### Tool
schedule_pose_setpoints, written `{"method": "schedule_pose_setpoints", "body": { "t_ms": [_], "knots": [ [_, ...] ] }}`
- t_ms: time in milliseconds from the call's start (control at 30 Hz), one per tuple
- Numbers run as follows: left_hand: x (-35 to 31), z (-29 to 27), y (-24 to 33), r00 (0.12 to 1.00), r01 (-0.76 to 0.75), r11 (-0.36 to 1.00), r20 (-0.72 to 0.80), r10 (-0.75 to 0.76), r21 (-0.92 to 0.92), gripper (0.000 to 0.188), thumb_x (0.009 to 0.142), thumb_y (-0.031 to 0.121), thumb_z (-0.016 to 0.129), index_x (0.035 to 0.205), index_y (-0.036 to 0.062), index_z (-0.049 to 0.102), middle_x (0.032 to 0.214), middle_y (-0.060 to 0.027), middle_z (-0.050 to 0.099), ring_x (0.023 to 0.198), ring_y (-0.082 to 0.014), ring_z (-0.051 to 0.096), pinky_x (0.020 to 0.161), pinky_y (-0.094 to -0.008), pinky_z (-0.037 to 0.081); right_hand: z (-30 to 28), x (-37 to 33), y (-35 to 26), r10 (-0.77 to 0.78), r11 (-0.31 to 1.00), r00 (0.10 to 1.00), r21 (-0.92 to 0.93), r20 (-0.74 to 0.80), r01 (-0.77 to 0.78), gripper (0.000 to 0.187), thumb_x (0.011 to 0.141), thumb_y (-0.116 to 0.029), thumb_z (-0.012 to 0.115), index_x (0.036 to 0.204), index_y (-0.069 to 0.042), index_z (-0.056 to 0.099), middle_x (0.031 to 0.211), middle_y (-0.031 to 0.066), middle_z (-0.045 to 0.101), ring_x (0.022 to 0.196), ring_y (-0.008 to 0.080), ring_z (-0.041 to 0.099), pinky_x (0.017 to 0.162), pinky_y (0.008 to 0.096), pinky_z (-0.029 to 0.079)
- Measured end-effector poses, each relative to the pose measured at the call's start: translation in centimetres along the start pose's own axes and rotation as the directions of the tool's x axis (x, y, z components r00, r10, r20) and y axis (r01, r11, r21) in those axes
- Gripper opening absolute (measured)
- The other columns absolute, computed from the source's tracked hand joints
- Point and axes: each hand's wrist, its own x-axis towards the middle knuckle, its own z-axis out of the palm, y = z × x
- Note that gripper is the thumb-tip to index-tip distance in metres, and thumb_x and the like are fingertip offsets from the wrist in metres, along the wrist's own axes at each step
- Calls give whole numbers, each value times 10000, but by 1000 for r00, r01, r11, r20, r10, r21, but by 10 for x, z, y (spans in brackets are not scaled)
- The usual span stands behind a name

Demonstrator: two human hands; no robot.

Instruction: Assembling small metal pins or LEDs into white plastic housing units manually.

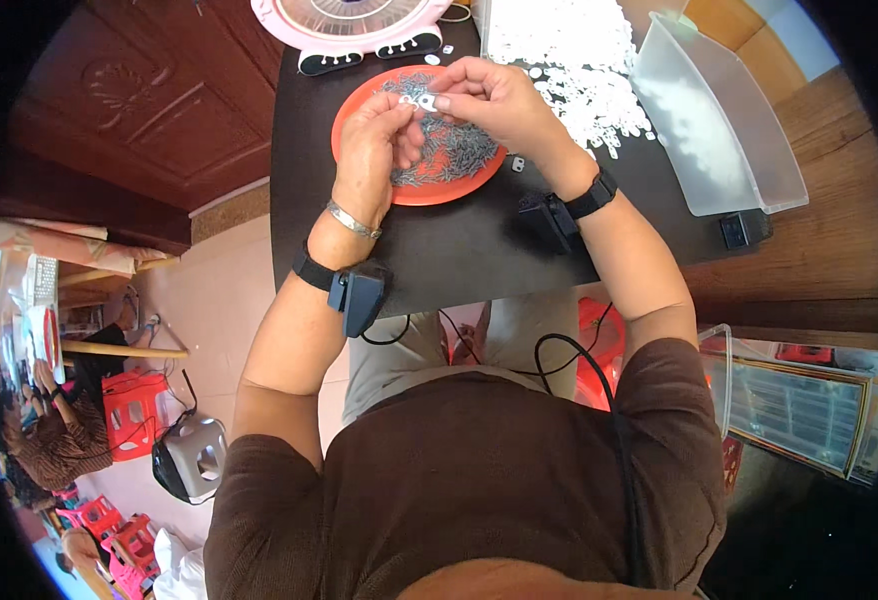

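Over the round orange-red plate [451,187], my left hand [374,130] and my right hand [494,105] meet with their fingertips close together. My right thumb and forefinger pinch a small flat white plastic piece [426,102]. Between my left thumb and forefinger is another small white bit [406,100], partly covered by the fingers. Many small grey screw-like pins [464,150] lie in the plate beneath both hands. Whether a pin is in my fingers is too small to make out.
A heap of white plastic pieces [569,60] covers the dark table [439,255] at the back right, beside a translucent bin [709,130]. A pink fan [359,25] stands at the back left. Other people sit far left, near a red stool [131,410].
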Motion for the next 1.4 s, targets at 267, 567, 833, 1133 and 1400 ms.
{"method": "schedule_pose_setpoints", "body": {
  "t_ms": [267,567,833,1133,1400],
  "knots": [
    [2,-4,-1,999,4,988,52,4,-153,153,897,132,434,794,60,521,655,-52,585,521,-115,539,478,-202,411,4,-5,-4,-77,997,983,31,168,73,193,849,-49,591,1032,8,614,874,18,637,798,63,585,731,195,474],
    [2,1,-2,997,-7,969,75,26,-245,143,894,117,437,816,45,533,664,-56,590,527,-122,539,497,-215,420,5,-3,-6,-55,998,996,45,72,52,146,862,-108,598,965,-5,599,810,-6,606,715,50,556,660,192,470],
    [-4,8,0,995,33,987,-103,-16,160,155,868,130,477,762,67,571,599,10,547,491,-58,473,467,-182,352,-2,-1,0,163,972,987,170,-5,-160,191,858,-124,606,1013,-13,600,802,14,619,672,60,571,628,194,487],
    [-2,5,-4,996,38,984,-82,-24,176,157,870,134,482,756,71,570,584,20,538,474,-54,458,446,-177,335,0,-3,-9,128,982,991,138,32,-131,202,852,-108,611,1023,-2,609,802,22,625,678,61,576,632,195,489],
    [-2,6,-2,996,30,980,-94,-11,198,155,865,133,482,759,69,574,585,18,540,473,-54,461,443,-179,334,-3,-4,-10,93,986,996,138,11,-94,191,850,-110,614,1015,-14,628,813,15,631,682,54,574,636,183,483]
  ]
}}
